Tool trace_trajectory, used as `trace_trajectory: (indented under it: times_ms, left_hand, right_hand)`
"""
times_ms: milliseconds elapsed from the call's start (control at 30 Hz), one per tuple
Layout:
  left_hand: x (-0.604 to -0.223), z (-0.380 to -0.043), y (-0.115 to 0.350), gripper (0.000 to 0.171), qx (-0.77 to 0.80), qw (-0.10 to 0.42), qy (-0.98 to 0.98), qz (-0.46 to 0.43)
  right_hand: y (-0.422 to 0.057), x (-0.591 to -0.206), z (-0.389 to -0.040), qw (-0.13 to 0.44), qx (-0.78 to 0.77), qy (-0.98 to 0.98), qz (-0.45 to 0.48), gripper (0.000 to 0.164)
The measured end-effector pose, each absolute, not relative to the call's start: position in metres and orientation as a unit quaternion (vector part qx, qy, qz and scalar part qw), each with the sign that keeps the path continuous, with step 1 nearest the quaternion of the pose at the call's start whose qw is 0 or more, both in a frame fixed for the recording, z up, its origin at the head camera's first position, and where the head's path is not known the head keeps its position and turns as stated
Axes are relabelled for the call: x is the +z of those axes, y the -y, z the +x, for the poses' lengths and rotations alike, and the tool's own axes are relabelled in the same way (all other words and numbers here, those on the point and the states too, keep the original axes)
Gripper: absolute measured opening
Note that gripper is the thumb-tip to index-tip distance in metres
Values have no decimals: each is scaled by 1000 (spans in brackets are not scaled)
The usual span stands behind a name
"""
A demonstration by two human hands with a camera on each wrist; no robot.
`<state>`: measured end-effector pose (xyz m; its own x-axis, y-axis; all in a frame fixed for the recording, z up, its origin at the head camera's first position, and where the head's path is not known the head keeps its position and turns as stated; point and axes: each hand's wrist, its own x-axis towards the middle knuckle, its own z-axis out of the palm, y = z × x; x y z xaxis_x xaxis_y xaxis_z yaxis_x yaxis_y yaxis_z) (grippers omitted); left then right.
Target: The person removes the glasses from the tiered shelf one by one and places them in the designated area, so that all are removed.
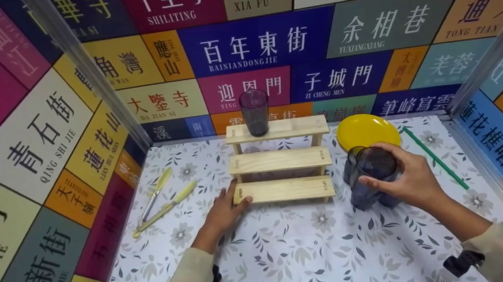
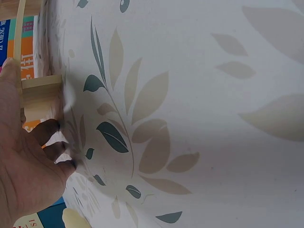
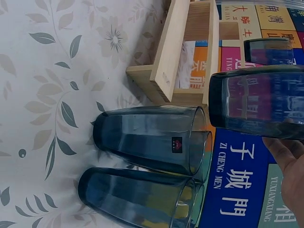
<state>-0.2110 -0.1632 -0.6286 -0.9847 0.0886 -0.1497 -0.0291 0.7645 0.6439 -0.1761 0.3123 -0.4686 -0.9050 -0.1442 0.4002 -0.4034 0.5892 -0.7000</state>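
My right hand (image 1: 413,176) grips a tinted drinking glass (image 3: 259,102) by its side, thumb and fingers on opposite sides. In the right wrist view this glass is raised above several similar glasses (image 3: 147,137) standing upright on the table. My left hand (image 1: 223,211) holds the left end of a three-step wooden rack (image 1: 283,189) at its lowest step. Its thumb lies at the step's front edge, and the other fingers reach around the end. On the rack's top step, toward the left, stands another tinted glass (image 1: 255,114).
A yellow plate (image 1: 366,129) lies behind the glasses. To its right is a green stick (image 1: 436,159), perhaps a straw. Tongs with pale yellow ends (image 1: 163,207) lie left of the rack. Printed panels (image 1: 253,43) wall in the back and sides of the patterned table (image 1: 286,253).
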Motion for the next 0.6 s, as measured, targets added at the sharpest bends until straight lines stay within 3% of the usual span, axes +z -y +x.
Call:
trace_trajectory:
  times_ms: [600]
  left_hand:
    - [-629,-210,163,93,339,97,-936,12]
  right_hand:
    - [-319,-478,-157,121,447,870,168,78]
